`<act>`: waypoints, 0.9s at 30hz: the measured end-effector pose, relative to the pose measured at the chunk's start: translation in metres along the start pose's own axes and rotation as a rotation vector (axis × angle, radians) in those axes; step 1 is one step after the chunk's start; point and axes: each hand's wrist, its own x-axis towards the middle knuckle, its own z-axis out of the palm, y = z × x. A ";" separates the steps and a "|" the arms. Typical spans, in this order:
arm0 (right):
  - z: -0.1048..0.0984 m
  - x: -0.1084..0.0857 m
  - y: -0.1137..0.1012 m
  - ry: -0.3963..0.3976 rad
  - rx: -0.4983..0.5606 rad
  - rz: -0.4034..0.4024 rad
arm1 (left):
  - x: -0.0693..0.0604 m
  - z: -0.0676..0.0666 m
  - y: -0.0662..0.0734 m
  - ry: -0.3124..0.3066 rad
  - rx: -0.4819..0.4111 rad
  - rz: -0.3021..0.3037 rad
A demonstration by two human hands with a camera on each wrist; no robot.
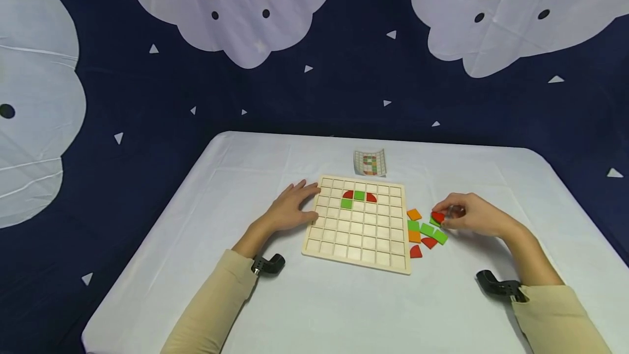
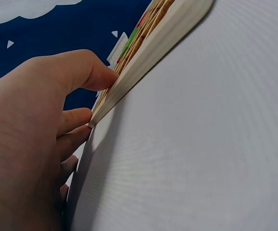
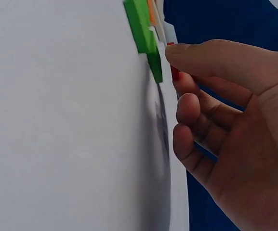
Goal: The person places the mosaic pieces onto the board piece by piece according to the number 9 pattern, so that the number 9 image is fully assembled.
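Observation:
My right hand (image 1: 475,215) pinches a red quarter-round tile (image 1: 438,216) between thumb and fingertips, just above a green tile (image 1: 434,223) in the loose pile. Only a red edge of the held tile (image 3: 175,73) shows in the right wrist view. My left hand (image 1: 290,210) rests against the left side of a wooden grid board (image 1: 348,229), its thumb (image 2: 100,77) and fingers spread along the rim. Near the top of the grid sit two red quarter-round tiles (image 1: 371,198) with a green square (image 1: 359,195) between them. Another green square (image 1: 346,204) lies under the left red one.
To the right of the board lie several loose tiles: green (image 1: 426,229), orange (image 1: 414,214) and red (image 1: 415,252). A slightly curled pattern card (image 1: 370,163) lies behind the board on the white table (image 1: 275,310). A dark cloud-print cloth (image 1: 344,108) hangs beyond the table.

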 end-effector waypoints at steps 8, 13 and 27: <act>0.010 0.009 -0.004 0.007 -0.017 0.000 | -0.001 0.000 0.000 0.002 -0.001 -0.004; 0.012 0.014 -0.011 0.003 -0.013 -0.028 | -0.002 0.001 0.000 -0.005 -0.009 0.004; 0.018 0.031 -0.022 -0.034 0.012 -0.051 | -0.002 -0.002 0.001 -0.005 -0.005 0.006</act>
